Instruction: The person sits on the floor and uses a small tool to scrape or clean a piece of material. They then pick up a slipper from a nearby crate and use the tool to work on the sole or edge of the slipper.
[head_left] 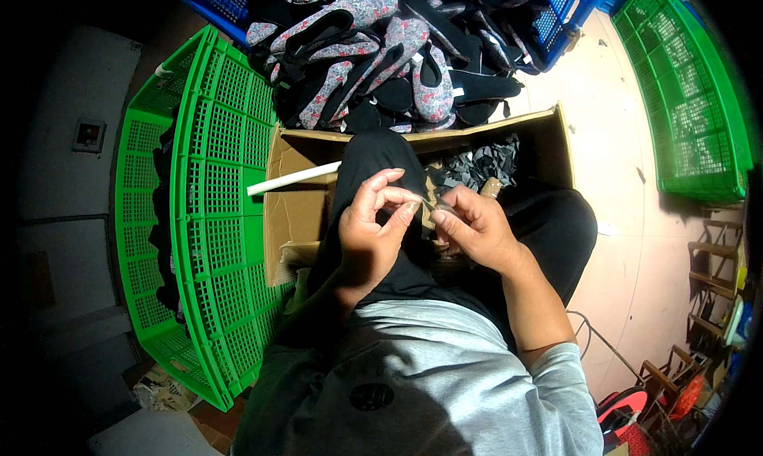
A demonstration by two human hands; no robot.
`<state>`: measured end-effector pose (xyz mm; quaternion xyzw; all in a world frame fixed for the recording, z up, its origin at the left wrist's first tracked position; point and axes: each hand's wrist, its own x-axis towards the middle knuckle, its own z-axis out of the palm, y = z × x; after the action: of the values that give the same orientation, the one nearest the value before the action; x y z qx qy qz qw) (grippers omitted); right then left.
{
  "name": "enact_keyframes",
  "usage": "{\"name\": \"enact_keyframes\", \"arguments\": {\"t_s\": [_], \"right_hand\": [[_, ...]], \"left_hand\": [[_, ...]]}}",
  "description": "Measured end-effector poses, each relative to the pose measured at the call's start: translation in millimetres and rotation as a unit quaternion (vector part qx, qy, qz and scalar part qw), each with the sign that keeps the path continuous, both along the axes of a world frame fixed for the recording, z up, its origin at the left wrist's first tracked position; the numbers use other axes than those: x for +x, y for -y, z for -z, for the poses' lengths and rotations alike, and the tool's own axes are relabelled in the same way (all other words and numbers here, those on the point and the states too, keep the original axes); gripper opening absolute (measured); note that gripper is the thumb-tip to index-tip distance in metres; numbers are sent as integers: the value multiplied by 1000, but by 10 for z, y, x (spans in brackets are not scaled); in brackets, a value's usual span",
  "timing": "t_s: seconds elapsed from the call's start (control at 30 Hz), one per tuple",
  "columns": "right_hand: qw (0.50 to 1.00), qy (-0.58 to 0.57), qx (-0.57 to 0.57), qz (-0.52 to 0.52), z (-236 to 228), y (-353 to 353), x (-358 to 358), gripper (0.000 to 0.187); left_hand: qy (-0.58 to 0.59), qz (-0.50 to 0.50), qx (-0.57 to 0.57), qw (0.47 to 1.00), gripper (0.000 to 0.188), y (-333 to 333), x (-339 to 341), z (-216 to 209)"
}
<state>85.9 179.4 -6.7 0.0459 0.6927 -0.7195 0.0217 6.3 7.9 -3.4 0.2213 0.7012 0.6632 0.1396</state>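
My left hand (375, 222) and my right hand (481, 232) meet above my lap, with their fingertips nearly touching. The thumb and index finger of the left are pinched together, while the right has its fingers curled against the thumb. Between them is something small and dark that is too tiny to name. Below and beyond the hands, an open cardboard box (548, 134) holds a heap of dark grey scraps (481, 166). A white tube (294, 178) lies across the box's left side, by my knee.
A big pile of floral-patterned slippers (409, 39) with black linings spills from a blue crate (214, 9) ahead. Green crates (226, 178) stand close on my left, another green crate (679, 90) at far right. Wooden racks (715, 273) and a red item (624, 408) lie to the right.
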Motion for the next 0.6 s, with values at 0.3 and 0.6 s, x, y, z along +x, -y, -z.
{"name": "enact_keyframes", "arguments": {"t_s": [0.3, 0.6], "right_hand": [[998, 3, -54, 11, -14, -42, 21, 18], [997, 42, -68, -8, -17, 18, -21, 18]], "left_hand": [[149, 0, 71, 986, 43, 12, 8, 59], [213, 4, 155, 965, 42, 4, -32, 53]]}}
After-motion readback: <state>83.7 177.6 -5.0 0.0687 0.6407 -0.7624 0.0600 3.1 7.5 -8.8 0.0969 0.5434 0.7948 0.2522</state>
